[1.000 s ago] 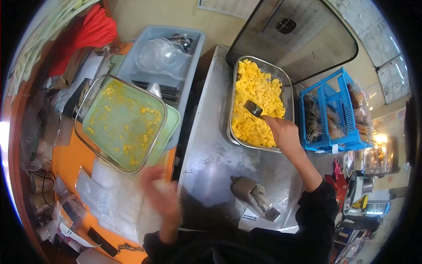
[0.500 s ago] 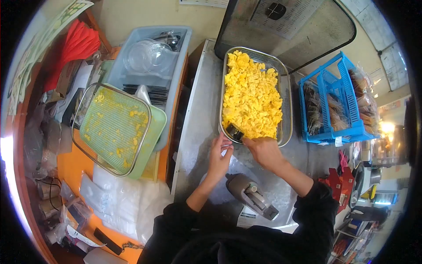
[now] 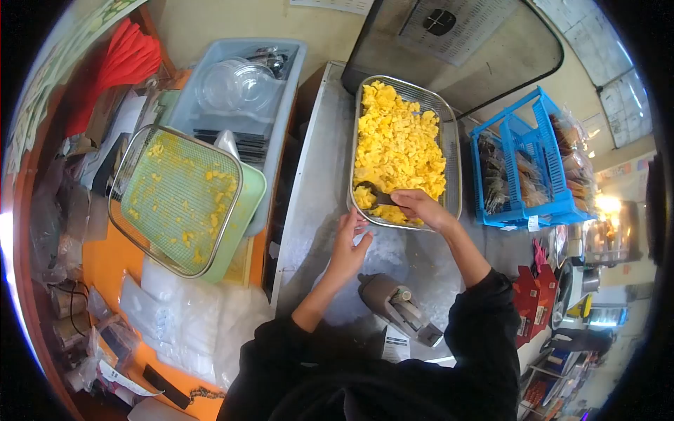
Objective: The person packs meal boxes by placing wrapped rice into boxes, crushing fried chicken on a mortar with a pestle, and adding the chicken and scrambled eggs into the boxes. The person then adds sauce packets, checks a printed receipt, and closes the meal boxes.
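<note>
My right hand (image 3: 419, 207) is closed around the handle of a dark scoop (image 3: 379, 196). The scoop's head lies at the front left corner of a wire mesh tray (image 3: 456, 168), with yellow pieces in it. A heap of yellow crumbly pieces, like scrambled egg, (image 3: 400, 140) fills most of the tray. Just outside that front corner is my left hand (image 3: 347, 245), its fingers curled up by the rim and thumb apart. Shiny clear plastic (image 3: 387, 254) lies beside and below it; what the fingers hold is hard to make out.
A grey tape dispenser (image 3: 400, 309) stands on the metal table (image 3: 302, 196) near me. Left are a second mesh tray (image 3: 175, 203) with yellow scraps over a green tray, a grey-blue bin (image 3: 291, 77) of lids, and plastic bags (image 3: 182, 316). A blue basket (image 3: 519, 168) of packets stands right.
The scoop has turned from upright in the heap to lying flatter, with yellow pieces now showing in its head. My right hand has lifted up slightly; my left hand stays near the corner.
</note>
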The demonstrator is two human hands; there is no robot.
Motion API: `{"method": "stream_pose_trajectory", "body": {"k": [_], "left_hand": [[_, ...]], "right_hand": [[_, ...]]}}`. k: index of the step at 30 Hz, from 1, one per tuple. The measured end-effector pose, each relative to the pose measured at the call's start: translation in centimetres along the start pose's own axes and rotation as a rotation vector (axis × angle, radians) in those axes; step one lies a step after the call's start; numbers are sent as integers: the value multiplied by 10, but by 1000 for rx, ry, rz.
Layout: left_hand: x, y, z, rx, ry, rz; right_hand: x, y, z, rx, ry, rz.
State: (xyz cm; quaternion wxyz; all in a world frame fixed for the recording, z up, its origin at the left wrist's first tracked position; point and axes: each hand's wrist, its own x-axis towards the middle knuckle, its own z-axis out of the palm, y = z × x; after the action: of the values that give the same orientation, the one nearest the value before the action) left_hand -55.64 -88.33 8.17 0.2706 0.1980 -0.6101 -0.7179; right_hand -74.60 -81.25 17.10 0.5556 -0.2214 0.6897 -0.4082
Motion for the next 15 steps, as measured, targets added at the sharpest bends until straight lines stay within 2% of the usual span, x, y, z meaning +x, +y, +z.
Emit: {"method": "stream_pose_trajectory", "body": {"k": [4, 9, 12, 15], "left_hand": [[-3, 13, -7, -4, -45, -86], [-34, 62, -16, 52, 131, -118], [-70, 95, -15, 127, 218, -50], [-114, 128, 3, 296, 292, -53]], "right_hand": [[-14, 26, -9, 245, 24, -52], [-77, 28, -35, 407, 111, -229], [-160, 25, -54, 509, 168, -388], [-282, 45, -76, 646, 347, -514]]}}
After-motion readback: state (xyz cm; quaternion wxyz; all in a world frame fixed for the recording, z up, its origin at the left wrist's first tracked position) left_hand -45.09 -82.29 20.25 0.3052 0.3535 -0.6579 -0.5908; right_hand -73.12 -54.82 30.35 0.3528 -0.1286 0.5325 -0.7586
